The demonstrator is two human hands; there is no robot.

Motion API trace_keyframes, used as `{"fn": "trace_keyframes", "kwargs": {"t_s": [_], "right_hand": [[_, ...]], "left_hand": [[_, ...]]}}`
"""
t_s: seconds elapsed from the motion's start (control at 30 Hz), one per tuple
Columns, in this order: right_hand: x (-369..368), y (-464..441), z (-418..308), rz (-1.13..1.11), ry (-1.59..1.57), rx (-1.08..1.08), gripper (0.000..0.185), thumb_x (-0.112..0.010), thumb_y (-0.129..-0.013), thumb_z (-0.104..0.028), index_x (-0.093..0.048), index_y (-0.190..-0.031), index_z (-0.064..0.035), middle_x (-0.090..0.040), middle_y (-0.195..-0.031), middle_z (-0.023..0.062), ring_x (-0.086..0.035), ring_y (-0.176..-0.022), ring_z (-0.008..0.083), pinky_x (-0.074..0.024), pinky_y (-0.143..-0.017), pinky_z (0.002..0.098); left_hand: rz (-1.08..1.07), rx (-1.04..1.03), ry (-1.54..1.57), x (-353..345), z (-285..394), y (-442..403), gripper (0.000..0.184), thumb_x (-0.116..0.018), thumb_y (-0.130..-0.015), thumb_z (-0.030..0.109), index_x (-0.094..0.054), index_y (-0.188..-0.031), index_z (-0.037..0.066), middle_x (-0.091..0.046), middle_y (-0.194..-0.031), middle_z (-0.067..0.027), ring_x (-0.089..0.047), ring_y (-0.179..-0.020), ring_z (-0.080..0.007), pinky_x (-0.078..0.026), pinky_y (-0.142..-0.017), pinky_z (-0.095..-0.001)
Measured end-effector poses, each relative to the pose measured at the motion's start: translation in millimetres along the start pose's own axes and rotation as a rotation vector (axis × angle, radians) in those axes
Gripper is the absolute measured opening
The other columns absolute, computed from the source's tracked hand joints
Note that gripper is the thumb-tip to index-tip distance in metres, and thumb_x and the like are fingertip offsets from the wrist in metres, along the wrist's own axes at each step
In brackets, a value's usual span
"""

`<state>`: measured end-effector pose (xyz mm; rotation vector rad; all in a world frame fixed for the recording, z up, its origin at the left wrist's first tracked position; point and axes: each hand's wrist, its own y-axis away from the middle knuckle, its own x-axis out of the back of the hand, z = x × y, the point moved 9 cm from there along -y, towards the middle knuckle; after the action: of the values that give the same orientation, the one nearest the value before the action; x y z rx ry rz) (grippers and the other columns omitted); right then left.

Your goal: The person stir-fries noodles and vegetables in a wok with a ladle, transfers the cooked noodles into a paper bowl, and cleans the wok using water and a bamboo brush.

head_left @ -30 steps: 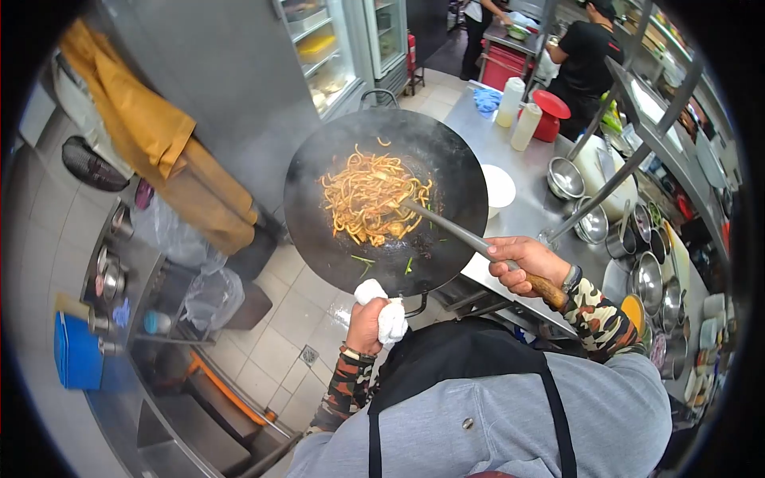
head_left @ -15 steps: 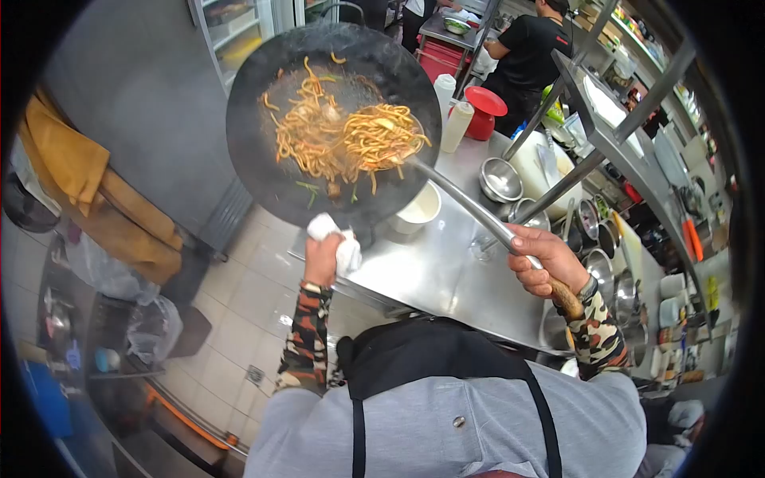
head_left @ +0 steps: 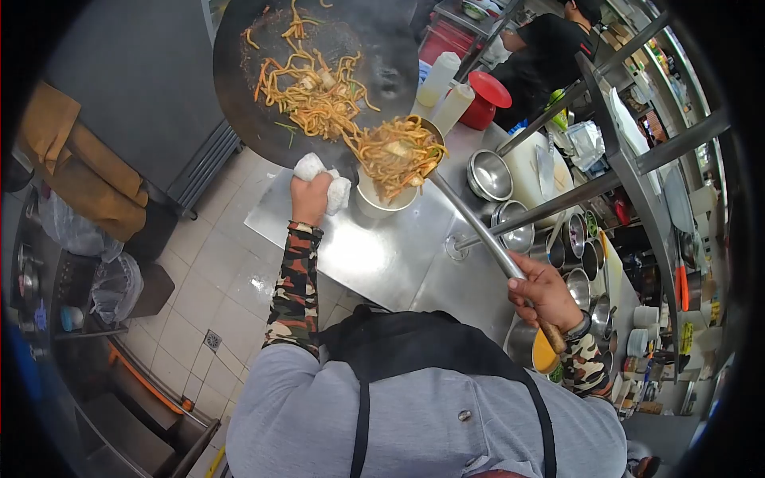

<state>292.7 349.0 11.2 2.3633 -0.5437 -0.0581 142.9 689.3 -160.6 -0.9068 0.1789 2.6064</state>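
- Wok (head_left: pixel 239 95): broad, round, dark metal, its inner face glossy in patches; sits just beyond the left hand (head_left: pixel 311 199), cut off by the top of the view.
- Noodles (head_left: pixel 319 92): thick, orange-brown, slick strands with pale chunks and thin green bits; a loose tangle in the wok, ahead of the left hand.
- Ladle (head_left: pixel 478 223): long grey metal shaft, rounded head, brown wooden end. Head lies up and to the left of the right hand (head_left: pixel 550 295), heaped with a dense mound of the same strands.
- White bowl (head_left: pixel 382 203): round, smooth-walled, just to the right of the left hand; the loaded ladle head is over it and hides part of its rim. Contact between the two: cannot tell.
- Left hand: closed around a bunched white cloth (head_left: pixel 339 195), soft and folded, at the wok's near edge. Whatever the cloth wraps is hidden. Forearm reaches almost straight forward in a camouflage sleeve (head_left: pixel 293 279).
- Right hand: fingers curled about the lower part of the ladle, wooden end poking out below the palm; elbow bent, forearm close to the body's right side.
- Steel table (head_left: pixel 374 263): flat, bright with glare, under the bowl and between the hands.
- Farther ahead of the right hand: translucent squeeze bottles (head_left: pixel 437 78), a glossy red container (head_left: pixel 478 111) and shiny round metal bowls (head_left: pixel 489 174).
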Motion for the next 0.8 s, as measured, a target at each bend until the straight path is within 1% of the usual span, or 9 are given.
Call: {"fn": "trace_keyframes", "kwargs": {"t_s": [0.23, 0.47, 0.53, 0.57, 0.6, 0.67, 0.7, 0.77, 0.8], "right_hand": [[6.7, -8.7, 6.5, 0.086, 0.233, 0.056, 0.056, -0.053, -0.089, -0.001, -0.035, -0.142, -0.0082, -0.042, -0.057, -0.0031, -0.035, -0.035, 0.0063, -0.0296, -0.033, 0.0227], [4.7, -7.7, 2.7, 0.153, 0.279, 0.081, 0.054, -0.054, -0.089, -0.002, -0.038, -0.14, -0.0072, -0.04, -0.057, -0.0053, -0.039, -0.039, 0.0041, -0.0308, -0.037, 0.021], [6.7, -6.0, -0.5, 0.164, 0.384, 0.179, 0.054, -0.056, -0.088, -0.004, -0.04, -0.139, -0.0052, -0.051, -0.062, -0.0038, -0.046, -0.045, 0.0056, -0.0373, -0.043, 0.0233], [11.7, -8.0, 7.7, 0.168, 0.377, 0.177, 0.054, -0.056, -0.088, -0.004, -0.04, -0.139, -0.0052, -0.051, -0.062, -0.0038, -0.046, -0.045, 0.0056, -0.0373, -0.043, 0.0233], [14.1, -7.4, 6.0, 0.187, 0.515, 0.323, 0.055, -0.058, -0.087, -0.005, -0.04, -0.138, -0.0051, -0.056, -0.066, 0.0007, -0.052, -0.049, 0.0103, -0.0408, -0.047, 0.0261], [8.8, 0.9, 3.9, 0.208, 0.648, 0.467, 0.056, -0.06, -0.085, -0.007, -0.041, -0.138, -0.0051, -0.062, -0.071, 0.0053, -0.057, -0.053, 0.015, -0.0444, -0.052, 0.029], [7.6, 4.7, 5.1, 0.262, 0.755, 0.439, 0.057, -0.061, -0.084, -0.007, -0.042, -0.137, -0.0057, -0.064, -0.077, 0.011, -0.059, -0.057, 0.0202, -0.046, -0.057, 0.0313], [3.5, 8.7, 9.8, 0.314, 0.858, 0.413, 0.058, -0.062, -0.082, -0.008, -0.042, -0.137, -0.0063, -0.065, -0.083, 0.0167, -0.062, -0.062, 0.0254, -0.0476, -0.061, 0.0337], [4.5, 8.5, 8.1, 0.34, 0.897, 0.462, 0.059, -0.063, -0.08, -0.008, -0.043, -0.136, -0.0077, -0.063, -0.083, 0.0193, -0.062, -0.065, 0.0286, -0.0478, -0.063, 0.0349]], "left_hand": [[0.003, -0.051, -0.073, -5.4, -14.0, -3.2, 0.01, -0.052, -0.073, -0.002, -0.049, -0.068, 0.006, -0.054, -0.067, -0.0008, -0.056, -0.054, -0.0123, -0.046, -0.047, -0.0295], [-0.005, -0.051, -0.021, -15.8, -14.8, -7.2, 0.009, -0.052, -0.075, -0.002, -0.05, -0.072, 0.006, -0.055, -0.07, -0.0009, -0.057, -0.058, -0.0129, -0.048, -0.053, -0.0293], [0.01, -0.056, -0.026, -14.3, -15.0, -8.0, 0.009, -0.052, -0.075, -0.002, -0.05, -0.073, 0.006, -0.055, -0.071, -0.001, -0.057, -0.06, -0.0132, -0.049, -0.054, -0.0293], [-0.007, -0.049, -0.021, -14.4, -17.1, -9.0, 0.009, -0.052, -0.076, -0.002, -0.05, -0.073, 0.006, -0.055, -0.071, -0.0012, -0.057, -0.06, -0.0133, -0.049, -0.055, -0.0294], [-0.023, -0.042, -0.014, -15.1, -17.9, -9.1, 0.008, -0.053, -0.076, -0.001, -0.05, -0.074, 0.006, -0.055, -0.072, -0.0014, -0.057, -0.061, -0.0135, -0.049, -0.056, -0.0295], [-0.017, -0.026, -0.028, -14.4, -15.6, -7.3, 0.009, -0.052, -0.076, -0.002, -0.049, -0.073, 0.006, -0.055, -0.072, -0.0014, -0.057, -0.06, -0.0135, -0.049, -0.056, -0.0296], [-0.002, -0.015, -0.041, -12.1, -13.3, -5.2, 0.01, -0.052, -0.076, -0.002, -0.049, -0.073, 0.007, -0.055, -0.071, -0.0014, -0.057, -0.06, -0.0134, -0.049, -0.055, -0.0298], [-0.015, -0.013, -0.046, -11.0, -6.3, -1.2, 0.011, -0.052, -0.076, -0.002, -0.048, -0.072, 0.007, -0.055, -0.071, -0.0014, -0.057, -0.06, -0.0132, -0.049, -0.054, -0.0298], [-0.026, -0.014, -0.047, -14.2, -5.1, -2.1, 0.012, -0.052, -0.076, -0.003, -0.047, -0.071, 0.007, -0.054, -0.07, -0.0014, -0.057, -0.06, -0.0129, -0.049, -0.053, -0.0298]]}}
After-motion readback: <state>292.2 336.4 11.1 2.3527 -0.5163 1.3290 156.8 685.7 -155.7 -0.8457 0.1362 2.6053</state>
